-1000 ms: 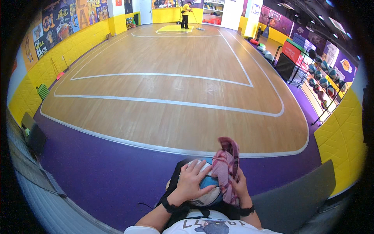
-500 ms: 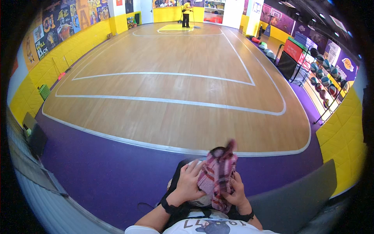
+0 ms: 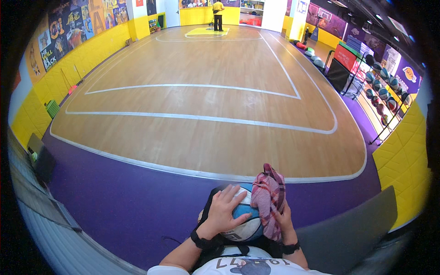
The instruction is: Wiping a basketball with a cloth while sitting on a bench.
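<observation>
A blue and white basketball (image 3: pixel 241 231) rests in my lap. My left hand (image 3: pixel 224 208) lies on its upper left side with the fingers spread, touching it. My right hand (image 3: pixel 285 219) is closed on a pink plaid cloth (image 3: pixel 266 190), which lies bunched against the right side of the ball and hides that part of it. The cloth's top end sticks up past the ball. Some of my right fingers are hidden behind the cloth.
A wooden court (image 3: pixel 201 142) stretches ahead, edged by purple floor (image 3: pixel 114 201). A grey padded panel (image 3: pixel 353 229) stands close on my right. Beyond it is a rack (image 3: pixel 389 112) with several basketballs. At the far end stands a person in yellow (image 3: pixel 218 16).
The cloth has shifted right with my right hand, uncovering more of the ball's blue and white surface. My left hand stays on the ball. The far person has turned slightly.
</observation>
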Motion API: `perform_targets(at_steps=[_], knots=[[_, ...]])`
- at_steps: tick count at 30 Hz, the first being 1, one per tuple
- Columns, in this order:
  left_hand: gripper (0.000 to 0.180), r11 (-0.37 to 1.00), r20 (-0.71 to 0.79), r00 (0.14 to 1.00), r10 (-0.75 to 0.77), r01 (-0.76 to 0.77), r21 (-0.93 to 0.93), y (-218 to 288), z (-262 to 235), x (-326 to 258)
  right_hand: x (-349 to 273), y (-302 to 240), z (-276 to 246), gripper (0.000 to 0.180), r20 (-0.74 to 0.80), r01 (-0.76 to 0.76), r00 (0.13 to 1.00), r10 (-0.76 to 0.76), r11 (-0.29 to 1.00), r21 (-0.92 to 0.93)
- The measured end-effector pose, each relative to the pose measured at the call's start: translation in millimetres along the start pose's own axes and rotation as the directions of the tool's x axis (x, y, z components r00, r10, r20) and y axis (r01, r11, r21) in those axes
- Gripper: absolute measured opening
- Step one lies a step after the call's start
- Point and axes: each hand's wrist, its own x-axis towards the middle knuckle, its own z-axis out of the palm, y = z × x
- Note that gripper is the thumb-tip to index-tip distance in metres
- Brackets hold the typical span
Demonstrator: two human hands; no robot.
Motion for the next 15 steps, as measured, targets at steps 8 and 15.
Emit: perform_targets(at_steps=[8,15], knots=[[0.071,0.932,0.024,1.0,-0.019,0.027,-0.362,-5,1,-3,-4,-62,20,0.049,0.326,0.536,0.843,-0.427,0.718,-0.445],[0.069,0.999,-0.011,1.0,0.019,-0.019,0.036,1,6,0,5,-45,2,0.055,0.104,0.11,0.99,-0.096,0.984,-0.138]])
